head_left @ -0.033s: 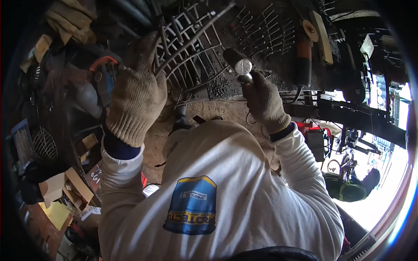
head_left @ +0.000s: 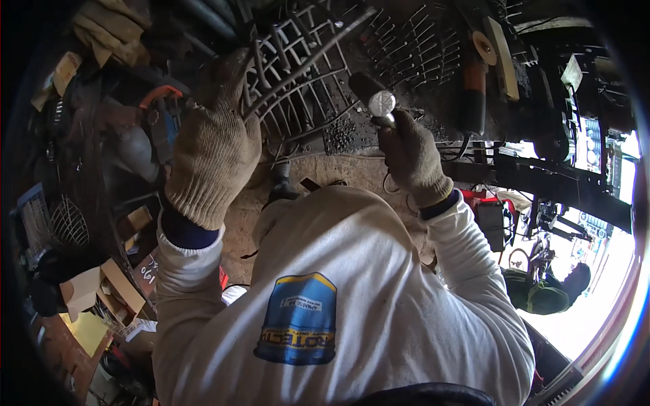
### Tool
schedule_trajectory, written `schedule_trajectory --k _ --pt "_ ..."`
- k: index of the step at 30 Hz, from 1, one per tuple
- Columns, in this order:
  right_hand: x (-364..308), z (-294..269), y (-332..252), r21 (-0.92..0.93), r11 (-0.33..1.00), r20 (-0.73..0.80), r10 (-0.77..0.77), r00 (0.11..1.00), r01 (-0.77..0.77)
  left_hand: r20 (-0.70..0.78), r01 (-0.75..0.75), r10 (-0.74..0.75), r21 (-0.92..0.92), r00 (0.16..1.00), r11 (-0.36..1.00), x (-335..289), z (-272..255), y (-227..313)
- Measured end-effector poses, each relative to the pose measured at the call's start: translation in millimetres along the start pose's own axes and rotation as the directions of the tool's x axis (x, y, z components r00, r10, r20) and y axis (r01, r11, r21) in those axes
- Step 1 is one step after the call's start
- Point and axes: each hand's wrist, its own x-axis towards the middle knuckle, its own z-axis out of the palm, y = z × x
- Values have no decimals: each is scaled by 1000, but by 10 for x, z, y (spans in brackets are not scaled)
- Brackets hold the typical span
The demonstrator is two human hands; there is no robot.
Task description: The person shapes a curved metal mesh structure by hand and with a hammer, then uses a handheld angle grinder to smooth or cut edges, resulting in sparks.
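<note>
One white long-sleeved shirt [head_left: 393, 291], with a blue and yellow print on its front, fills the foreground. Beyond it, the left hand [head_left: 213, 152], in a knitted beige glove, closes on the left edge of a metal grid [head_left: 298, 74]; its fingertips are lost in shadow. The right hand [head_left: 414, 152], gloved alike, is wrapped about the handle of a hammer [head_left: 382, 105], whose round, bright face points toward the viewer beside the grid's right edge. Under both hands shows a tan, worn floor [head_left: 352, 166].

The grid sits tilted over a dark workbench [head_left: 440, 101], at the upper middle of the view. Coarse black granules [head_left: 342, 135] litter the bench near its front edge. Farther back lie thin metal prongs [head_left: 423, 44] in rows; to their right rest an orange and black angle grinder [head_left: 474, 88] and, just beside its disc, a pale wooden strip [head_left: 501, 57].

Around the room, the left side holds a wire basket [head_left: 70, 222], an open cardboard box [head_left: 122, 291] and, in the upper corner, crumpled brown cloth [head_left: 112, 34]. At the far right, strong daylight enters through a wide opening [head_left: 589, 325].
</note>
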Motion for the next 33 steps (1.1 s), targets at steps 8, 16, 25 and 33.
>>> schedule_trajectory --k 8,16,25,33 --pt "136 122 337 -281 958 43 67 997 -53 1 -54 54 4 999 999 28 -18 76" --pt "-46 45 90 -134 967 -65 -228 971 218 10 -94 95 -95 995 991 92 -113 130" --pt "89 38 9 -133 991 13 4 1000 -2 71 -17 21 -51 997 999 26 -37 17" --pt "49 178 348 -231 970 -1 -83 997 80 79 -69 74 -60 994 996 36 -73 63"
